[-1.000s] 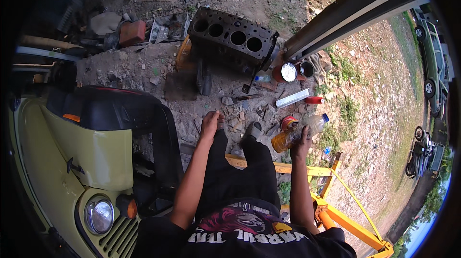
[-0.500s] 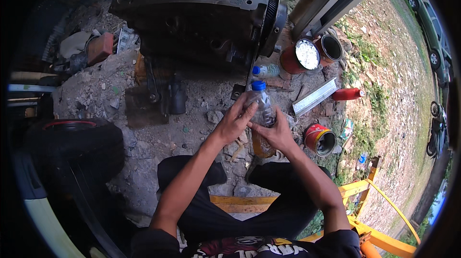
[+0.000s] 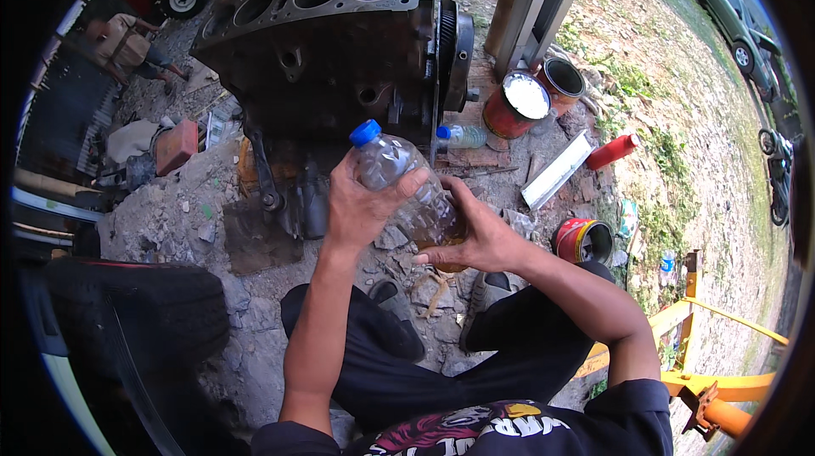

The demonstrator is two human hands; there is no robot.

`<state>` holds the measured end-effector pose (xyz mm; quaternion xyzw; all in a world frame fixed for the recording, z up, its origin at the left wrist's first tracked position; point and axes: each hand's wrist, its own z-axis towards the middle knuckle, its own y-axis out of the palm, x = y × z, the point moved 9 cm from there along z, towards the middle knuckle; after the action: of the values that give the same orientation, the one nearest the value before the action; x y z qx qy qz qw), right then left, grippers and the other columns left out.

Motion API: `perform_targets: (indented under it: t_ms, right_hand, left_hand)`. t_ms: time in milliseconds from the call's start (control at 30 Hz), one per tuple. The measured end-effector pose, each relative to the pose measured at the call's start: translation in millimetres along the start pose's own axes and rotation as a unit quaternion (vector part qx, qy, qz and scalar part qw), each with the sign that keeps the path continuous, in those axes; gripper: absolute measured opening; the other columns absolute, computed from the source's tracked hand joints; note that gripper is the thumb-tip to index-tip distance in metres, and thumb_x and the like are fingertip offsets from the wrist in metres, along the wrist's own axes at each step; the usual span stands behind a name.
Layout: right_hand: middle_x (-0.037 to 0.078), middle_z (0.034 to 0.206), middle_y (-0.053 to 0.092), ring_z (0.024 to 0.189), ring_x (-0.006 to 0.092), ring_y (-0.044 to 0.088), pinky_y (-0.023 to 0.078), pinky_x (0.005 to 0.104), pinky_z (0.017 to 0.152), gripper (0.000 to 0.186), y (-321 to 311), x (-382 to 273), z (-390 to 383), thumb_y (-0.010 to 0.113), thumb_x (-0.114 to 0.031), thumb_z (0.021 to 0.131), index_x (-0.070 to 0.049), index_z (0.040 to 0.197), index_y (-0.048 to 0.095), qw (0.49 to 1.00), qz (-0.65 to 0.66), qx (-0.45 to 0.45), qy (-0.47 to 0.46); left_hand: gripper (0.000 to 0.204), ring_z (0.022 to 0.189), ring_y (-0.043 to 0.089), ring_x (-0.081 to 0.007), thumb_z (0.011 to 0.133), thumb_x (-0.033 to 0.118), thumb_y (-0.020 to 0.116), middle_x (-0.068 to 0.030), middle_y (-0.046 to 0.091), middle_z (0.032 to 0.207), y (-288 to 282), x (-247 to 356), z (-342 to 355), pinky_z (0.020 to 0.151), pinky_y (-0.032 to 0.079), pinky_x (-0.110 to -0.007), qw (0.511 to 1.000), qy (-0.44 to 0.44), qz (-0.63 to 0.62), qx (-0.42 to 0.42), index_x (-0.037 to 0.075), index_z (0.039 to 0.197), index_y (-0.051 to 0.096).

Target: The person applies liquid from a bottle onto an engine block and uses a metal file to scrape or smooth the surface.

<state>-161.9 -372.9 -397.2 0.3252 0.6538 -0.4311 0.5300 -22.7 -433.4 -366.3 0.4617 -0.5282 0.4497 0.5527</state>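
A clear plastic bottle (image 3: pixel 422 204) with a blue cap on it is tilted between my hands, its top leaning to the left. Some yellowish-brown liquid shows at its lower end. Wrapped round the upper part, just below the cap, is my left hand (image 3: pixel 367 201). My right hand (image 3: pixel 482 231) grips the lower part from the right. Just beyond the bottle stands a dark metal engine block (image 3: pixel 318 65) with a row of round cylinder bores on top. A smaller blue-capped bottle (image 3: pixel 465 136) lies on the ground beside the block.
Right of the block stand a metal post (image 3: pixel 531 10), a tin with white contents (image 3: pixel 514 108) and another open tin (image 3: pixel 564 81). Nearer lie a metal channel (image 3: pixel 556 171), a red bottle (image 3: pixel 613 151) and a red-yellow can (image 3: pixel 584 240). A tyre (image 3: pixel 140 312) is at left. Another person (image 3: pixel 127 44) is far left.
The bottle has gone from nearly upright to tilted, its cap moving left and nearer the block. Both hands still hold it. The view has shifted, bringing a person and a red vehicle into sight.
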Motion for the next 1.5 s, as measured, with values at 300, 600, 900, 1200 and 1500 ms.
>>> perform_targets:
  t_ms: [300, 600, 900, 1200, 1500]
  right_hand:
    - [0.013, 0.11, 0.059, 0.101, 0.0169, 0.059, 0.051, 0.0323, 0.086, 0.076, 46.3, 34.7, 3.6, 0.085, -0.031, 0.078, 0.006, 0.129, 0.041, 0.996, 0.074, 0.05, 0.007]
    - [0.017, 0.12, 0.059, 0.104, 0.0209, 0.061, 0.05, 0.0332, 0.087, 0.086, 34.1, 62.6, -21.9, 0.079, -0.043, 0.081, 0.007, 0.137, 0.038, 0.959, 0.247, 0.116, 0.074]
    - [0.01, 0.109, 0.064, 0.094, 0.0189, 0.065, 0.054, 0.0368, 0.082, 0.056, -21.0, 10.8, -38.6, 0.078, -0.029, 0.084, 0.001, 0.124, 0.053, 0.963, 0.066, 0.169, 0.2]
    - [0.013, 0.097, 0.066, 0.082, 0.0184, 0.065, 0.054, 0.0327, 0.071, 0.058, -67.4, -1.7, 37.9, 0.072, -0.035, 0.086, 0.004, 0.122, 0.049, 0.97, -0.112, 0.151, 0.153]
    - [0.029, 0.125, 0.057, 0.115, 0.0327, 0.059, 0.048, 0.039, 0.095, 0.103, 27.1, 57.2, 54.4, 0.073, -0.064, 0.075, 0.016, 0.132, 0.043, 0.942, -0.24, 0.014, 0.235]
  left_hand:
    - [0.03, 0.077, 0.06, -0.0072, 0.081, 0.028, 0.081, 0.001, 0.066, 0.086, -48.4, 8.7, 6.1, 0.074, 0.048, -0.025, 0.993, 0.066, -0.014, 0.1, 0.005, 0.096, 0.067]
    - [0.046, 0.086, 0.061, -0.0099, 0.087, 0.037, 0.075, -0.0013, 0.066, 0.095, 15.5, 5.9, 3.3, 0.08, 0.049, -0.028, 0.993, 0.032, 0.003, -0.116, 0.002, 0.113, 0.062]
    - [0.09, 0.109, 0.062, -0.041, 0.082, 0.07, 0.06, -0.0306, 0.065, 0.11, -64.9, -57.9, 6.9, 0.094, 0.048, -0.043, 0.957, -0.011, 0.286, 0.05, -0.013, 0.119, 0.056]
    - [0.075, 0.102, 0.068, -0.031, 0.084, 0.061, 0.065, -0.0203, 0.069, 0.108, -103.3, -18.8, -14.8, 0.09, 0.051, -0.038, 0.956, -0.002, 0.294, -0.019, -0.005, 0.12, 0.062]
    - [0.076, 0.105, 0.066, -0.0306, 0.081, 0.053, 0.072, -0.0207, 0.067, 0.112, -147.1, -42.2, -47.7, 0.091, 0.051, -0.039, 0.916, -0.076, 0.39, -0.058, -0.003, 0.128, 0.056]
